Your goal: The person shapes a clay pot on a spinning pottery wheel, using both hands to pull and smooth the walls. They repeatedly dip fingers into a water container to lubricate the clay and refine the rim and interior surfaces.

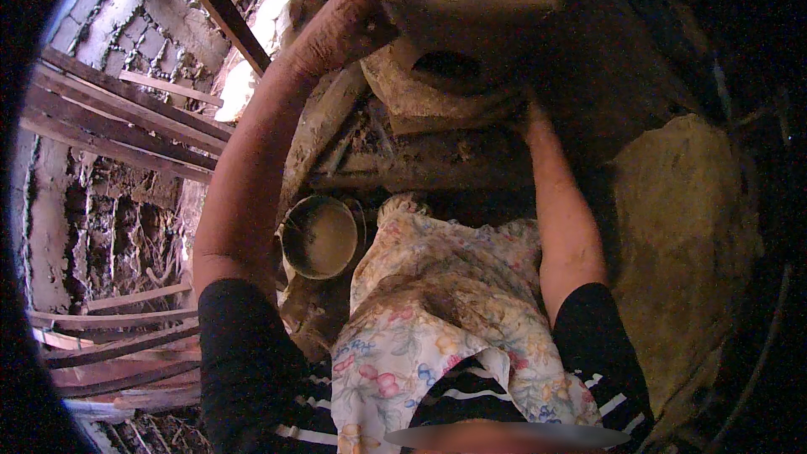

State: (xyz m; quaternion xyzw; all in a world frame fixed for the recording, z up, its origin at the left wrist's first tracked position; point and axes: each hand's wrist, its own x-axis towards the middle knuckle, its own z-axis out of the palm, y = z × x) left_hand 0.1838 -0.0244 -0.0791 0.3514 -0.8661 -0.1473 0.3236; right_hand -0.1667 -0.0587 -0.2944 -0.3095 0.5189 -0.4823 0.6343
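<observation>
1. Clay-coloured form (479, 29): it stands at the top of the view, beyond the lap, with a dark oval opening in its near side. It seems to rest on a flat base (412, 125), close to that base's near edge; shadow hides the right corner.
2. The left hand (357, 23) is at the form's upper left, one finger stretched along the top and the others bent. I cannot tell whether it grips or only presses.
3. The right hand (528, 111) is at the lower right side, mostly lost in darkness; I cannot tell whether it is open or closed.
4. If the form is soft, uneven pressure, high on the left and low on the right, could twist it or crack the wall around the opening, which looks like the weakest part.
5. A hard pull toward the body might tip the form over the base's near edge, onto the wooden beam (420, 166) or the floral cloth (395, 319) on the lap.
6. Poor light on the right could hide a slip or a crack there.
7. A falling piece or a stray elbow might upset the bucket (298, 240) near the left forearm.
8. No brand, label or legible writing shows; the cloth carries printed flowers, and the sleeves have pale stripes.
</observation>
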